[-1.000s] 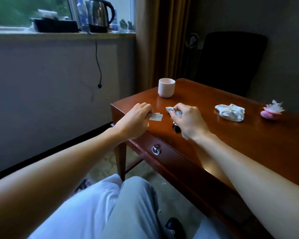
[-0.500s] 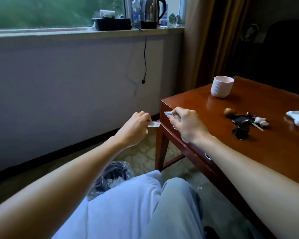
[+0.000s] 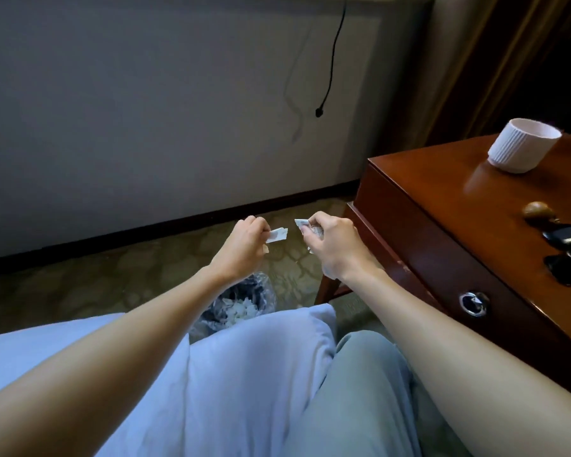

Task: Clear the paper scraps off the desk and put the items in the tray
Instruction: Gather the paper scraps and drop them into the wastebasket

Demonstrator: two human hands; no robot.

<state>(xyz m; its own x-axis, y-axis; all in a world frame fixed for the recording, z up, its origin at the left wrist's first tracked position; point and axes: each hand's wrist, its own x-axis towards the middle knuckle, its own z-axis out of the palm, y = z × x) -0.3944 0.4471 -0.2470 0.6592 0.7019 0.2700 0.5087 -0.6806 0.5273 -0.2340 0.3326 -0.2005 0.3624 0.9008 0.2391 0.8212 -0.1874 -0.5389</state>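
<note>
My left hand [image 3: 244, 247] pinches a small white paper scrap [image 3: 277, 234] between thumb and fingers. My right hand [image 3: 330, 245] is closed around several more white paper scraps [image 3: 302, 223], one sticking out past the fingers. Both hands hang over the carpet to the left of the wooden desk [image 3: 449, 206], above and slightly beyond a bin [image 3: 238, 305] lined with clear plastic that holds white scraps. No tray is in view.
On the desk stand a white ribbed cup [image 3: 521, 150], a small brown round object [image 3: 538, 211] and dark keys [image 3: 567, 245] at the right edge. A drawer with a ring pull [image 3: 473, 303] faces me. A black cord [image 3: 330, 61] hangs down the wall. My knees fill the foreground.
Both hands have left the desk's corner and moved left and down over the carpet with their scraps. My view has swung left and down, bringing the bin into sight.
</note>
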